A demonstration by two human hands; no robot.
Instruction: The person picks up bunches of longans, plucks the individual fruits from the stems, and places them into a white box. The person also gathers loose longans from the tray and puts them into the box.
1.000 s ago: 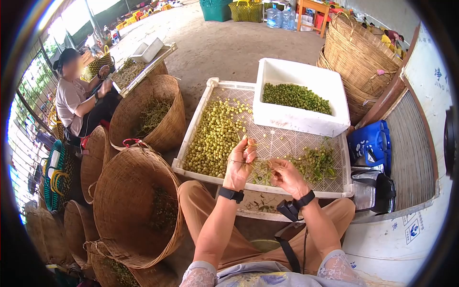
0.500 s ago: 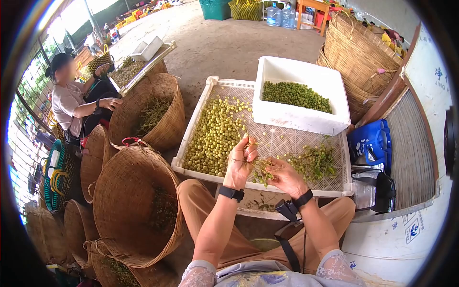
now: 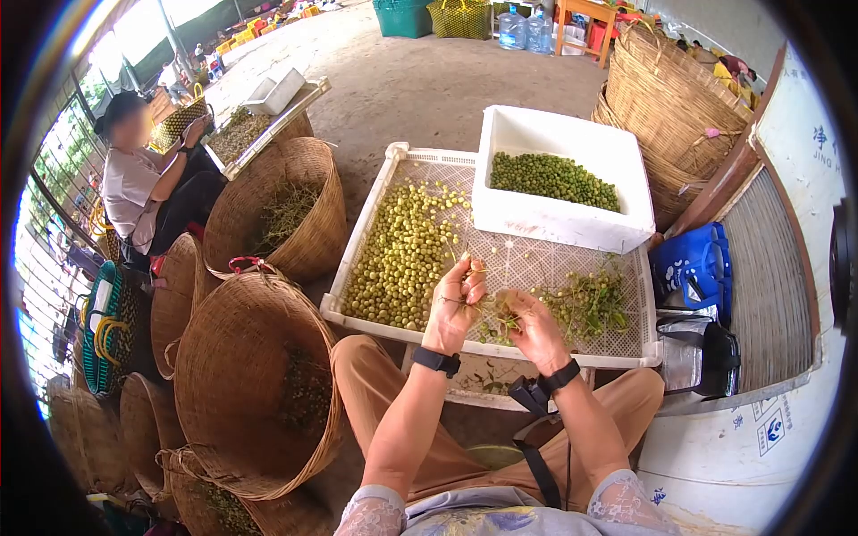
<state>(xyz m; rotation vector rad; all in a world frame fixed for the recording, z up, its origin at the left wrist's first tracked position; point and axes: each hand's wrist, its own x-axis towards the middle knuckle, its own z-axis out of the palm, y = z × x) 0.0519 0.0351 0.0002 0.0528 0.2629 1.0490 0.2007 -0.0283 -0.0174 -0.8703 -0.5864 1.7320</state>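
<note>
Over the front half of a white mesh tray point(image 3: 516, 268), my left hand point(image 3: 456, 302) is closed on thin green stems that poke out above its fingers. Close beside it on the right, my right hand point(image 3: 531, 327) has its fingers curled round a leafy bit of stem. Many yellow-green berries point(image 3: 398, 259) cover the tray's left side. A heap of leafy stems point(image 3: 590, 308) lies to the right of my hands. Darker green berries point(image 3: 554, 181) fill part of a white foam box point(image 3: 563, 230) resting on the tray's back right.
Woven baskets point(image 3: 250, 384) stand on the left, some with stems inside. A seated person point(image 3: 143, 179) is at the far left beside another tray point(image 3: 268, 125). Tall baskets point(image 3: 675, 98) stand back right, and a blue bag point(image 3: 697, 268) sits right of the tray.
My right hand has turned and its fingers have shifted slightly on the stem piece. My left hand has moved a little to the right. The seated person's hands have come up together.
</note>
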